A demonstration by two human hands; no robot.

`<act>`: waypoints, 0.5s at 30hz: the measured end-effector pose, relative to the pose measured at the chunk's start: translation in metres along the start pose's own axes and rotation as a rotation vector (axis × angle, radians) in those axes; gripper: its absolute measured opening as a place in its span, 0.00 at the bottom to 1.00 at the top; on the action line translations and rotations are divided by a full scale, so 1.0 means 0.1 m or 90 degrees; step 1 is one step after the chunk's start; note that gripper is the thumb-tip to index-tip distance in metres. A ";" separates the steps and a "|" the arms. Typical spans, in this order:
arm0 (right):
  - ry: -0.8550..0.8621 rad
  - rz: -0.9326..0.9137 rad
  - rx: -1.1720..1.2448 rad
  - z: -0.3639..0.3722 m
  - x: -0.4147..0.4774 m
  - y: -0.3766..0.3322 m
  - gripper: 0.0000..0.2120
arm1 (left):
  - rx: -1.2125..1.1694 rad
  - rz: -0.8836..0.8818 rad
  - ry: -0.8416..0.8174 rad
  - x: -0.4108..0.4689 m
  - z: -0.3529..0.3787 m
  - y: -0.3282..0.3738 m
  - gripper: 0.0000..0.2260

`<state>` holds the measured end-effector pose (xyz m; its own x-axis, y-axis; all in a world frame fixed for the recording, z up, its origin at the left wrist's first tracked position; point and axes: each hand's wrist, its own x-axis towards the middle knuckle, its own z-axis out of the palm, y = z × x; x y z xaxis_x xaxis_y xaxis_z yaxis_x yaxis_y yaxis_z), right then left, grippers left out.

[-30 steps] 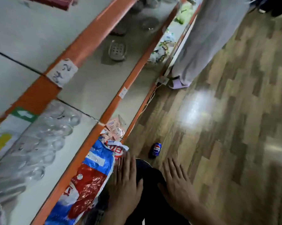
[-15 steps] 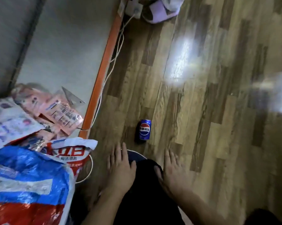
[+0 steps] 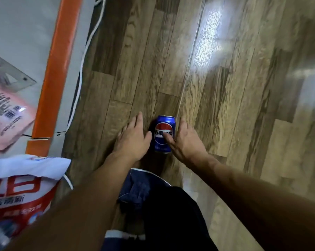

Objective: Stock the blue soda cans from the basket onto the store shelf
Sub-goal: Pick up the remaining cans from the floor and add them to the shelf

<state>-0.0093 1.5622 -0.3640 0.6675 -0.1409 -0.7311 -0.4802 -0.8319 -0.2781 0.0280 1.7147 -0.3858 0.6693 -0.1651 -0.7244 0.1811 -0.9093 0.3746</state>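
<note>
Both hands had come forward to the blue can (image 3: pixel 164 134), upright on the floor (image 3: pixel 225 105). Left hand (image 3: pixel 133 138) lay just left of the can, right hand (image 3: pixel 186 142) just right, thumb across its label; both grips were open, empty, so lifting looked next

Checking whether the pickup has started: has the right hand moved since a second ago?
Yes. The right hand has left the knee and reached forward to the blue soda can on the floor, thumb across its label.
</note>
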 end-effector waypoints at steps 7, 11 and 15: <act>0.031 0.062 0.084 0.19 0.42 -0.11 0.39 | -0.048 -0.013 0.004 0.15 0.01 -0.49 0.28; 0.084 0.174 0.201 0.30 0.59 -0.29 0.32 | -0.101 -0.001 -0.006 0.23 0.02 -0.53 0.25; 0.107 0.233 0.318 0.37 0.66 -0.35 0.35 | -0.121 -0.013 0.023 0.31 0.03 -0.50 0.25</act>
<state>0.0302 1.6019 -0.4254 0.4709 -0.4837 -0.7378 -0.8741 -0.3691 -0.3159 0.0375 1.7541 -0.4283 0.6893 -0.1300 -0.7127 0.3258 -0.8231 0.4652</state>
